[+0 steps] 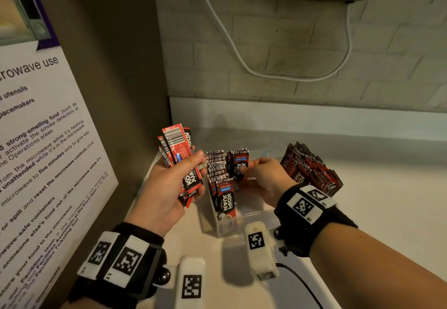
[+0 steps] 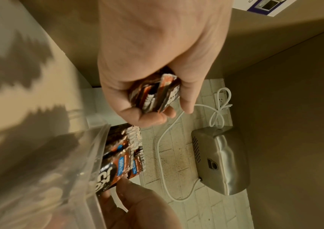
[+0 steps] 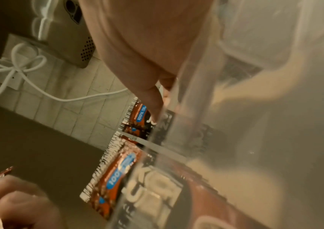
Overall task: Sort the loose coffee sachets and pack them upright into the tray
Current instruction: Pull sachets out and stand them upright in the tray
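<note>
Socket (image 2: 222, 99) shows from the left wrist only — cable (image 2: 163, 139) knotted there.

Dim warm light, blurred wrist views

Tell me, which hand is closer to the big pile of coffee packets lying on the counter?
The right hand. It reaches into the clear tray, just left of the loose pile. The left hand is farther off, on the tray's other side, gripping a bunch of sachets.
</note>
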Action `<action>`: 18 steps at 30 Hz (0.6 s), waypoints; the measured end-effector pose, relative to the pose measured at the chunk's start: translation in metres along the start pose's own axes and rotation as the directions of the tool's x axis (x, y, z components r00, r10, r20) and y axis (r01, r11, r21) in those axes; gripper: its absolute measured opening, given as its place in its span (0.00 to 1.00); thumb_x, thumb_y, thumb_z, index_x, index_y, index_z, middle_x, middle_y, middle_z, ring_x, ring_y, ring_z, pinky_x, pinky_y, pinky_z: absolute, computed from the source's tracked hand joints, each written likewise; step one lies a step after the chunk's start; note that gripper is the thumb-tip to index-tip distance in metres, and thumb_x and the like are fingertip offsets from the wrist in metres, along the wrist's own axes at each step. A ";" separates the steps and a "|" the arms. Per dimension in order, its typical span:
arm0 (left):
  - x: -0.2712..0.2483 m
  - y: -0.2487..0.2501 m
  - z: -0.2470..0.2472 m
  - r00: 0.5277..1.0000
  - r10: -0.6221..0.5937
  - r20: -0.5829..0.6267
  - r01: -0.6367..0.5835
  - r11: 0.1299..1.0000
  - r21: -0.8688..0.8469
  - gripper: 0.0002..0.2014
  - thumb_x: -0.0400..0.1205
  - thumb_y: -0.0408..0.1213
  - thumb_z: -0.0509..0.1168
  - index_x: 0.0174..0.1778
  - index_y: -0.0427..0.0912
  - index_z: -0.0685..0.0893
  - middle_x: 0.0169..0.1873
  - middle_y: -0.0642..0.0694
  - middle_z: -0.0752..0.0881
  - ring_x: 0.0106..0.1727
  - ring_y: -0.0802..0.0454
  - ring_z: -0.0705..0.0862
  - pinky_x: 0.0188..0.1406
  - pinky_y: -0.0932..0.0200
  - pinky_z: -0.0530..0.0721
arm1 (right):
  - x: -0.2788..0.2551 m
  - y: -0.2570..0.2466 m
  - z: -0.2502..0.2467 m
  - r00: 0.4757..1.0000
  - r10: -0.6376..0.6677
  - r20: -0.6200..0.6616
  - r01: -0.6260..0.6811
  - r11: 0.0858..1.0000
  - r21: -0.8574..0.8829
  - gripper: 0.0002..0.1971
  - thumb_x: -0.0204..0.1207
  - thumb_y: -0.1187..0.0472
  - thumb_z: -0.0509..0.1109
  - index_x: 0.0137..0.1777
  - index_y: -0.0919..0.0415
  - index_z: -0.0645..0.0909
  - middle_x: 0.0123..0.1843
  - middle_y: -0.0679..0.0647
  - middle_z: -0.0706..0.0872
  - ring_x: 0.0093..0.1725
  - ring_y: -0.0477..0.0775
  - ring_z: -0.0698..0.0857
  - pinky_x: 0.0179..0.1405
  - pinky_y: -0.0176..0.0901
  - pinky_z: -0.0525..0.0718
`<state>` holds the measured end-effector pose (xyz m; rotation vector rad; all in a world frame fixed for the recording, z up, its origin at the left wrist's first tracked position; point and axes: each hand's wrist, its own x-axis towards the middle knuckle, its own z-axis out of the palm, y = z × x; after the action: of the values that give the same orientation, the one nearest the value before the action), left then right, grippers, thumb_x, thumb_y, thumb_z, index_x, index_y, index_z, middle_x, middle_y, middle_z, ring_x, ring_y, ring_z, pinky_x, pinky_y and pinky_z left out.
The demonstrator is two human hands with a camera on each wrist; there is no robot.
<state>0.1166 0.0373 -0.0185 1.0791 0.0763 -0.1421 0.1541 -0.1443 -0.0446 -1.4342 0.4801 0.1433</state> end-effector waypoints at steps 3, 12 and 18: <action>0.001 -0.002 -0.001 1.000 -0.001 -0.012 0.001 1.000 0.003 0.17 0.65 0.39 0.75 0.49 0.42 0.85 0.34 0.47 0.88 0.34 0.54 0.87 0.24 0.60 0.82 | 0.002 0.002 0.004 1.000 -0.011 -0.023 0.011 0.999 -0.036 0.11 0.74 0.76 0.69 0.40 0.62 0.73 0.47 0.66 0.84 0.55 0.72 0.86 0.56 0.68 0.84; 0.003 -0.002 -0.001 1.000 -0.001 -0.022 0.001 1.000 0.004 0.16 0.68 0.37 0.74 0.52 0.42 0.84 0.33 0.48 0.88 0.33 0.54 0.87 0.24 0.60 0.82 | 0.010 0.005 0.006 0.998 -0.012 -0.058 0.010 1.000 -0.028 0.10 0.72 0.73 0.73 0.42 0.62 0.74 0.49 0.66 0.86 0.52 0.68 0.88 0.55 0.68 0.85; 0.003 -0.002 -0.001 1.000 -0.019 -0.023 0.019 1.000 0.001 0.23 0.65 0.40 0.75 0.56 0.39 0.84 0.32 0.48 0.88 0.33 0.55 0.87 0.24 0.60 0.82 | 0.005 0.002 0.004 0.999 -0.003 -0.046 0.004 1.000 0.019 0.12 0.74 0.74 0.71 0.39 0.63 0.71 0.42 0.66 0.84 0.40 0.63 0.87 0.28 0.50 0.85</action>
<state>0.1193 0.0376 -0.0210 1.0821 0.1071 -0.1473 0.1589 -0.1410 -0.0484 -1.4220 0.5156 0.1027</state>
